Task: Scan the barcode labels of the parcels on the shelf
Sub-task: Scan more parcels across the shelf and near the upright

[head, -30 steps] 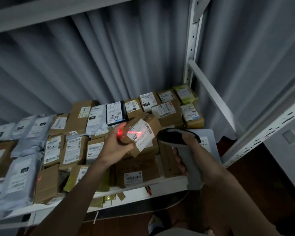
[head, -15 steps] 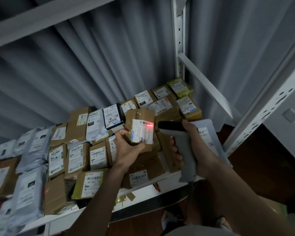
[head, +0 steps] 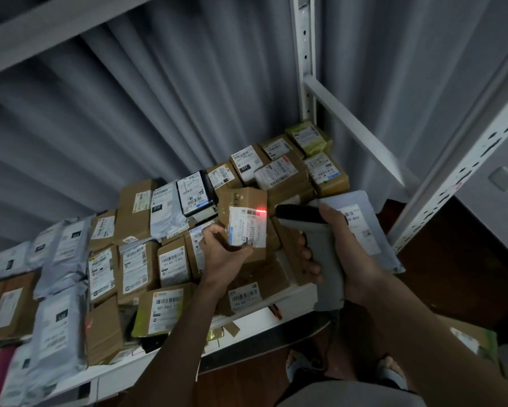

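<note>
My left hand (head: 223, 254) grips a cardboard parcel (head: 242, 212) above the parcel-filled shelf (head: 291, 298). My right hand (head: 346, 259) grips the scanner (head: 320, 245); its red light hits the label (head: 248, 230).

Cardboard box (head: 242, 207): brown, matt, corrugated-looking board, edges scuffed; white paper label (head: 248, 227) stuck on its face, slightly glossy under a red light spot.
Scanner (head: 320, 248): smooth pale grey plastic grip, dark matt plastic head.
Mailer bags (head: 61, 324): grey plastic film, wrinkled, faint sheen.
Yellow-green parcel (head: 310, 136): wrapped in shiny tape or film.
Shelf (head: 293, 301): white painted metal, smooth; perforated upright post (head: 304, 54) of the same finish.
Curtain (head: 164, 98): grey cloth, matt, hanging in soft folds.
Floor (head: 246, 386): dark wood, mildly polished.
</note>
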